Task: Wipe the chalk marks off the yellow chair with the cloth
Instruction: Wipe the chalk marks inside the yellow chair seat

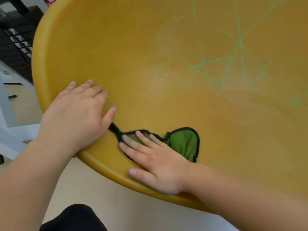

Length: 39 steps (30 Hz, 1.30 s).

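My right hand [156, 161] lies flat in the lower middle of the frame, fingers spread and extended, palm pressing down on the cloth [183, 142] rather than gripping it. My left hand [75, 114], at centre left, is also open and flat, fingers together, resting on the rim of the yellow chair [133, 55] with nothing in it; its thumb sits just beside the cloth's dark tail.

The cloth is green with a black bound edge, crumpled, and mostly hidden under my right hand. Its long axis runs from a thin black strip at the left to a rounded green lobe at the right, close to the chair's near edge.

Green chalk marks [233, 60], thin crossing lines, cover the upper right of the seat, well apart from the cloth.
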Each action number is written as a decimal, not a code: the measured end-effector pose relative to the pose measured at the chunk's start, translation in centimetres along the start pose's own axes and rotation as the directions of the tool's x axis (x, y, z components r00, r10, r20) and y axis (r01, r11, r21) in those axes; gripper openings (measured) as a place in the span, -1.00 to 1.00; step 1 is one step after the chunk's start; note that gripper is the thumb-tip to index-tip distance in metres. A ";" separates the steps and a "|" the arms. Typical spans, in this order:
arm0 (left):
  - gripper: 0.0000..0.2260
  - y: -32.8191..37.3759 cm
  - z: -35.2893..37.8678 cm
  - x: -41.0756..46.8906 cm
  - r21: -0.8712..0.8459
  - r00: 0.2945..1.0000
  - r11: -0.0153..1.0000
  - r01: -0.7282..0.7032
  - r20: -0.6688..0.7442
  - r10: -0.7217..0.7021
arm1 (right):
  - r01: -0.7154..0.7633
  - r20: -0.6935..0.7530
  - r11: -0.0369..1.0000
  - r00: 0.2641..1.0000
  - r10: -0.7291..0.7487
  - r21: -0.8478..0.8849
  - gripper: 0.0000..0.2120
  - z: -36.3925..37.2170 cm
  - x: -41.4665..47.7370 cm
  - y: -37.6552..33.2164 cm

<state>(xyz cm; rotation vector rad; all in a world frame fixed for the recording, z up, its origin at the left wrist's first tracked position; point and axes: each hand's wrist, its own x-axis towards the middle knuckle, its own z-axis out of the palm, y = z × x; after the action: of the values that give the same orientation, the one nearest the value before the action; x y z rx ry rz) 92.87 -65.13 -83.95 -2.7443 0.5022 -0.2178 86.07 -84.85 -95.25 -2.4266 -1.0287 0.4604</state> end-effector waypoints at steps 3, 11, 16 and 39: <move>-0.42 0.0 0.1 0.3 0.008 1.000 1.000 -0.019 0.011 0.019 | -0.167 -0.008 0.960 0.986 0.169 -0.223 -0.34 -1.4 -3.0 7.5; -0.57 2.5 1.5 -0.6 -0.111 0.999 0.993 0.046 0.033 -0.043 | -0.725 -0.231 0.684 0.682 0.694 -0.085 -0.28 -4.9 -1.1 14.0; -0.51 1.5 1.0 -1.0 -0.095 1.000 0.995 0.024 0.003 -0.024 | -0.085 -0.061 0.996 0.994 0.086 0.011 -0.27 -0.3 3.0 -0.5; -0.78 -0.9 1.7 -2.4 -0.185 0.960 0.978 -0.098 -0.277 0.044 | -0.090 -0.117 0.938 0.992 0.054 -0.336 -0.34 -4.6 3.3 12.3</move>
<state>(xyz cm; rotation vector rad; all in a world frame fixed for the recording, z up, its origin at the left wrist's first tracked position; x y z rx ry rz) 91.32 -62.92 -85.43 -2.8969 0.7303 -0.5604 97.60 -91.22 -98.39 -2.7676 -1.0482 0.1838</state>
